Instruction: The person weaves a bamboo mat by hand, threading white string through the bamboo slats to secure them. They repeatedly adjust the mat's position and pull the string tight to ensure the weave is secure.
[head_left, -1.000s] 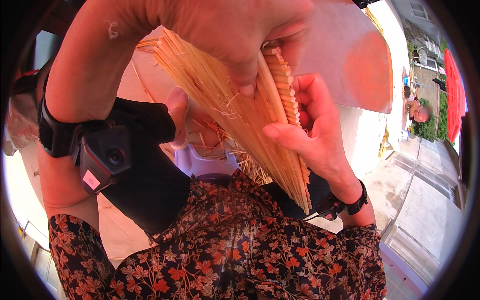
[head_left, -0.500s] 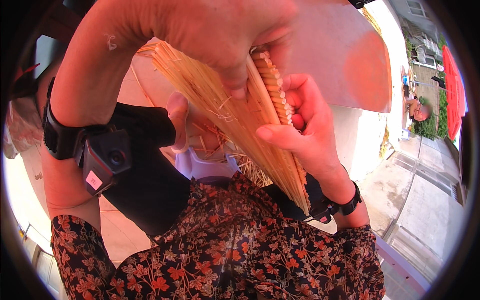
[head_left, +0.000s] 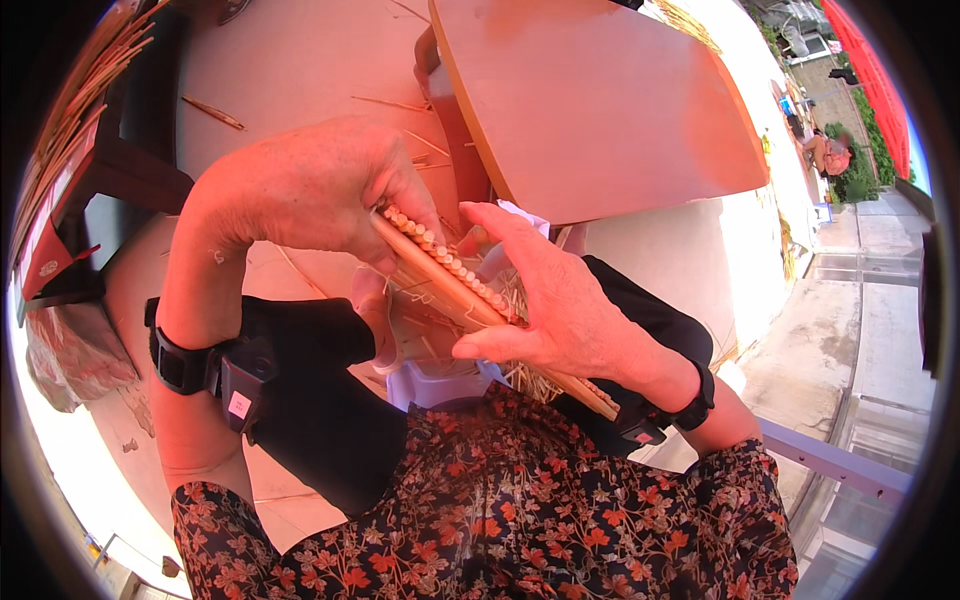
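Note:
A flat panel of straw stalks [head_left: 440, 277] is tilted in front of me, seen nearly along its edge, with a row of round cut ends facing up. Loose thread hangs from its side. My left hand [head_left: 300, 190] is closed on its far left end, fingers curled down over the stalks. My right hand [head_left: 585, 310] lies across the nearer right part, thumb stretched along one side and fingers spread on the other; its palm hides part of the edge. Whether that hand presses on the stalks I cannot tell.
Beyond my hands stands a table [head_left: 600, 110] with a smooth curved top. Loose straw pieces [head_left: 213, 112] lie on the floor, and a straw bundle [head_left: 90, 90] leans at the far left. Below is a pale plastic stool [head_left: 432, 382]. A person [head_left: 828, 155] sits far right.
The straw panel has tipped, so its broad face is now mostly hidden. My left hand has moved lower and leftward with it. My right hand has loosened from a pinch to spread fingers.

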